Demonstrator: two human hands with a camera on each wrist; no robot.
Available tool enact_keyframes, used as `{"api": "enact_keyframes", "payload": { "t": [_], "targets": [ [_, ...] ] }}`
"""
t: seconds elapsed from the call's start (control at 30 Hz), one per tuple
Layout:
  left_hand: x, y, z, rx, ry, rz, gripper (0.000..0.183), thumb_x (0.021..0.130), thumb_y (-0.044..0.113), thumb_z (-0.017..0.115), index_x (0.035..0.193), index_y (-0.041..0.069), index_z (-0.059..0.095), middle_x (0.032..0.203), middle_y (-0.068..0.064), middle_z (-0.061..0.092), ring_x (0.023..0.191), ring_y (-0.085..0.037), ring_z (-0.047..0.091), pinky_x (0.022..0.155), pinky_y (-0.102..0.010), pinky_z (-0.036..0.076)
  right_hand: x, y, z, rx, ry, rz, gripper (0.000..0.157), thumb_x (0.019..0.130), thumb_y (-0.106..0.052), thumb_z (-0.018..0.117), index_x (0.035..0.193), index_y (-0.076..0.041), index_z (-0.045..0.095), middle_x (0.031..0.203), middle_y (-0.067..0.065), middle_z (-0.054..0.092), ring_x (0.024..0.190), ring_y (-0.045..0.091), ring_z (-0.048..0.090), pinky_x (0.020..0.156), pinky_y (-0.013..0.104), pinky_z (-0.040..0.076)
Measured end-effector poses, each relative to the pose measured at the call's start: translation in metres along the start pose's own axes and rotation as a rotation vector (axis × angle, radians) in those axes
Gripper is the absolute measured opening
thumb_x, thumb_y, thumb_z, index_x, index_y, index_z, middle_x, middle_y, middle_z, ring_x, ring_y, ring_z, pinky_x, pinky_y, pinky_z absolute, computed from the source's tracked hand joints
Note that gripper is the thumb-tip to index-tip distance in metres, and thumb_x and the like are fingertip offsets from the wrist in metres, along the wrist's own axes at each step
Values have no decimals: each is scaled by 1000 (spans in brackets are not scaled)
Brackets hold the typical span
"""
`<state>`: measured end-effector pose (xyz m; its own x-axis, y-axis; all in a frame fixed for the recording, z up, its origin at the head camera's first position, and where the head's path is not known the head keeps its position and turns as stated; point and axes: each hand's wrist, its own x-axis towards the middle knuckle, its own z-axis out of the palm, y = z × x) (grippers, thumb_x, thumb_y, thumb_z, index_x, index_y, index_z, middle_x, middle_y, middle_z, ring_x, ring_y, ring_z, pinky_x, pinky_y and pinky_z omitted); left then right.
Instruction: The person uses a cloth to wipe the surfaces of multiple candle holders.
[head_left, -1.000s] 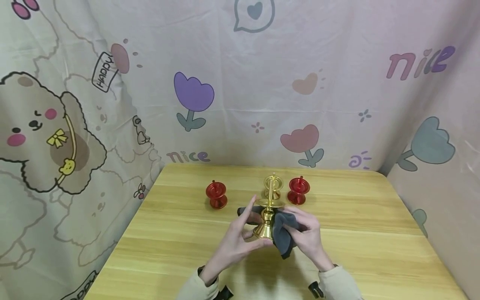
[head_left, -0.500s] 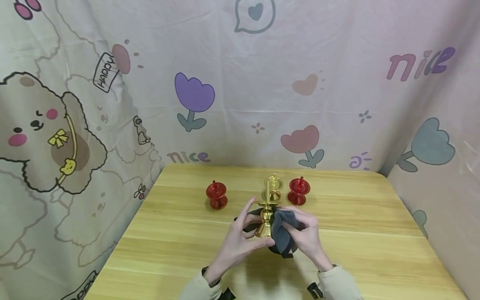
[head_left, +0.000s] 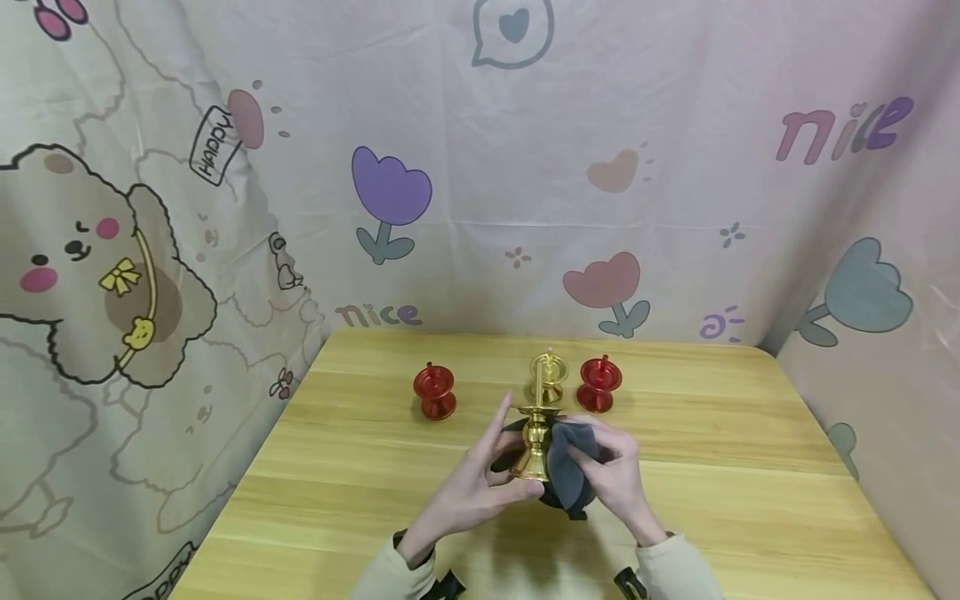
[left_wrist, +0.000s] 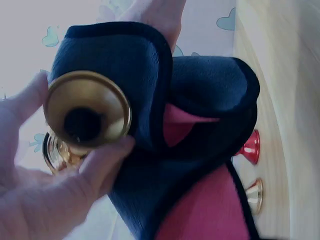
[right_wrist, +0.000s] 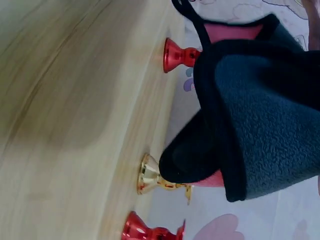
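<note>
My left hand (head_left: 480,486) grips a shiny gold candlestick (head_left: 533,450) by its flared foot, thumb at the lower rim and index finger raised toward the drip plate. The candlestick is held above the table, with its spike pointing up. A dark grey cloth (head_left: 570,473) with black edging wraps behind and along its right side. Pinching that cloth, my right hand (head_left: 613,467) presses it near the stem. In the left wrist view the hollow underside of the foot (left_wrist: 112,95) faces the camera, and the cloth's pink reverse (left_wrist: 205,210) shows. Cloth covers part of the stem.
On the wooden table (head_left: 337,500) stand a red candle holder (head_left: 435,392) at left, a gold candle holder (head_left: 555,392) behind the held candlestick, and another red candle holder (head_left: 598,385) beside it. A printed curtain (head_left: 465,183) hangs behind the table.
The candlestick has tilted slightly in my left hand, and its drip plate looks narrower. The cloth's end behind it slid left, then back right. My right hand stays nearly in place.
</note>
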<state>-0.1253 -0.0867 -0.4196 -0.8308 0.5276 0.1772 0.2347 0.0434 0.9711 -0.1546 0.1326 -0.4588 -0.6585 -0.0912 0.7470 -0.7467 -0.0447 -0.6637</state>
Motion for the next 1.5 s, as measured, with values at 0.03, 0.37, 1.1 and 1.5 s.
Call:
{"api": "enact_keyframes", "payload": {
  "t": [0.03,0.37,1.1,1.5],
  "targets": [
    [0,1,1,5,16,-3,106,93,18,73,162,35,-6,146,-23,52,136,-39,51,99,-34,56,0,0,1,-12,1,-35,46,69,31,63,105,5,75,117,-6,74,109,4,69,92,14,54],
    [-1,3,2,55,94,49,104,88,13,78,162,38,9,132,-17,56,122,-29,55,103,-42,55,3,-1,4,-64,27,-218,39,69,26,68,100,6,76,113,6,76,107,7,70,93,17,55],
    [2,-2,-1,34,90,88,101,87,8,77,163,27,13,125,-22,56,119,-31,61,101,-38,56,4,-3,3,-9,73,-86,51,63,33,63,97,-1,78,111,-11,74,103,1,69,88,13,54],
    [3,-2,3,54,126,27,109,81,14,84,161,38,14,133,-15,59,121,-28,62,97,-38,58,2,-2,3,-117,58,-129,44,60,31,69,93,3,77,108,-3,75,103,1,69,90,14,54]
  ]
}}
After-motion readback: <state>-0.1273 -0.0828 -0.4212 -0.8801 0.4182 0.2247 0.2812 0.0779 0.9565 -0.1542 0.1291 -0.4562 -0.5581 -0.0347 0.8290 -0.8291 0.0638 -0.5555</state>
